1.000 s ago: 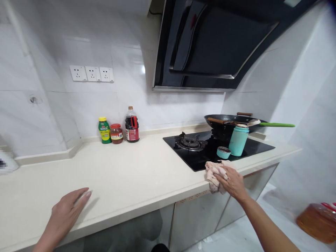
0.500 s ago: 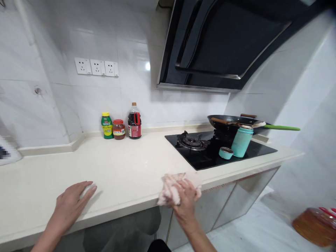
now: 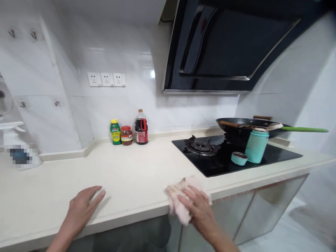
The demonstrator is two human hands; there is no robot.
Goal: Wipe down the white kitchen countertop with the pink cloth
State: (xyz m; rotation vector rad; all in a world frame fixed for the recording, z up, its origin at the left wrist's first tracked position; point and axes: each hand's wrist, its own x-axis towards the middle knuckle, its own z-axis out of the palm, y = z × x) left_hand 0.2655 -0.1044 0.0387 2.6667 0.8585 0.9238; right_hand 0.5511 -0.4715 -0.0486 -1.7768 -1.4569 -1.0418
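My right hand point(image 3: 197, 206) is closed over a crumpled pale pink cloth point(image 3: 178, 196) at the counter's front edge. Part of the cloth lies on the top, and a corner hangs over the edge. Farther left, my left hand point(image 3: 82, 208) rests low over the cream countertop point(image 3: 136, 175), its thumb and fingers curled around something small and whitish. What that is, I cannot make out, as the fingers hide most of it.
A black gas hob point(image 3: 215, 169) carries a wok point(image 3: 231, 131), a teal bottle point(image 3: 257, 147) and a teal cup-like lid point(image 3: 239, 159). Against the wall stand a green bottle point(image 3: 115, 133), a red-lidded jar point(image 3: 126, 136) and a dark sauce bottle point(image 3: 141, 129). A range hood point(image 3: 217, 45) overhangs the hob.
The view has turned left, bringing wall hooks and a white spray bottle into sight. My right hand's grip on the cloth has shifted, and a corner now droops over the edge.
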